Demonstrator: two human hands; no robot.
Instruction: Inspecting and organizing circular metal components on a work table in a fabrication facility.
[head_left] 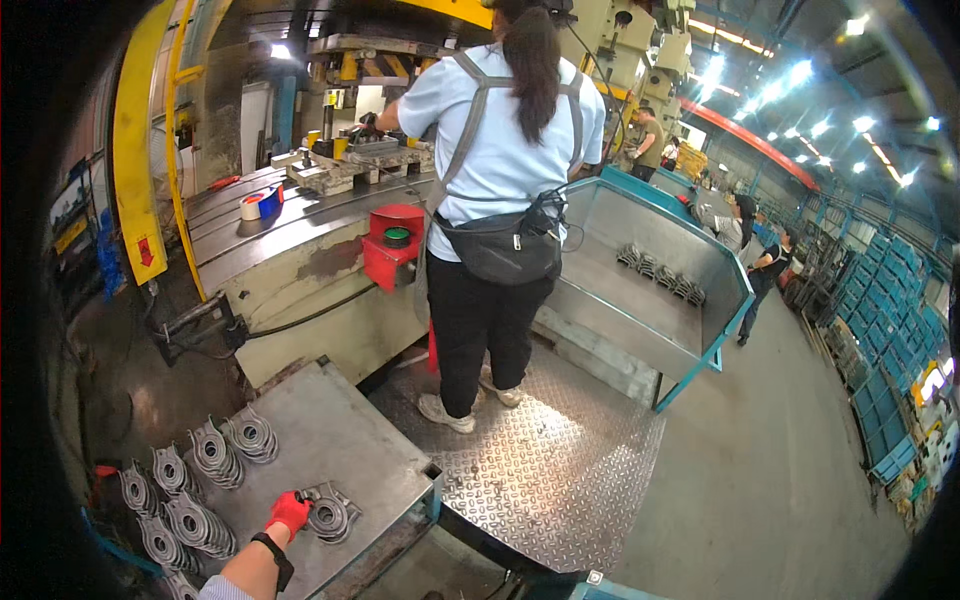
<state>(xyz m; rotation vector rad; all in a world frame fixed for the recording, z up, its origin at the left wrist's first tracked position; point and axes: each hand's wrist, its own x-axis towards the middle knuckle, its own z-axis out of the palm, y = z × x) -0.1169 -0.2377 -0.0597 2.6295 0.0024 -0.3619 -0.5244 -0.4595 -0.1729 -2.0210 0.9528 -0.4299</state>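
Note:
My left hand point(289, 511), in a red glove with a dark band at the wrist, reaches in from the lower left. Its fingers are closed on the near-left edge of a ring-shaped metal bracket point(347, 524), which sits on a grey metal table point(330, 420). Whether that bracket is single or several nested together, I cannot tell. To the left, stacks of similar metal brackets point(203, 523) stand in rows on the same table. My right hand is out of view.
A person point(500, 150) stands ahead on a checkered steel platform point(560, 470), facing a large press point(370, 60). A red box with a button point(392, 250) is beside them. A metal bin point(640, 330) with more brackets stands right; other people and blue crates point(885, 320) are beyond.

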